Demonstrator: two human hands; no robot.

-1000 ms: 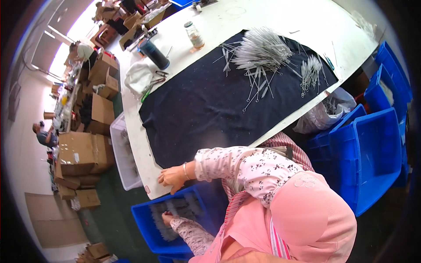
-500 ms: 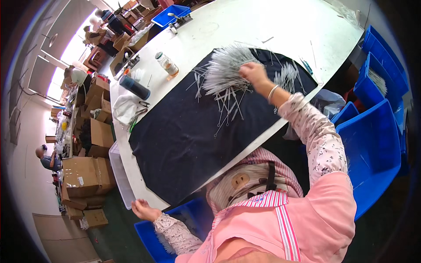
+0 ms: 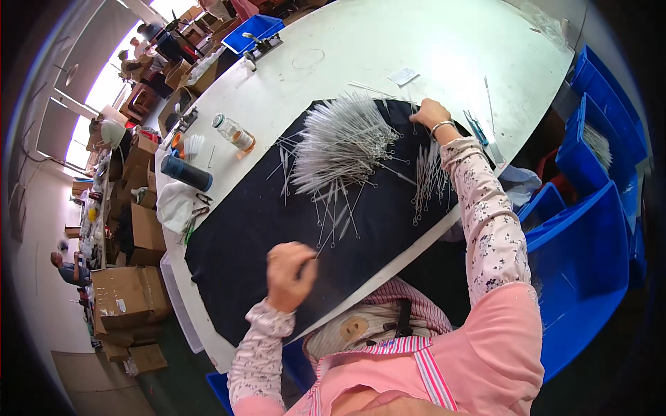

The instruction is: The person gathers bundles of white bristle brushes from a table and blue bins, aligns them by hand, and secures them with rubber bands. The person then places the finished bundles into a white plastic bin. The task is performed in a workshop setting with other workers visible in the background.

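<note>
My right hand (image 3: 431, 114) is at the far right of a dark cloth, its fingers pinched on a thin wire brush (image 3: 414, 123). Left of it lies a big heap of wire brushes (image 3: 340, 139) with pale bristles and looped wire ends. A smaller group of the same brushes (image 3: 429, 184) is spread just below my right hand. Over the near part of the dark cloth (image 3: 243, 229), my left hand (image 3: 290, 274) hovers slightly blurred. Its fingers are loosely curled with the thumb apart, and I see nothing in them. Loop ends from the heap lie near its fingertips.
On the white table (image 3: 374, 41) stand a glass jar (image 3: 234, 134), a dark cylinder (image 3: 187, 172) and a white cloth bag (image 3: 179, 204). Pliers (image 3: 476, 127) lie beyond my right wrist. Blue bins (image 3: 579, 256) are at the right; cardboard boxes (image 3: 132, 295) are at the left.
My left hand has come from beyond the table's left edge to over the dark cloth. My right hand has moved off the big heap to its right side. The view has shifted slightly.
</note>
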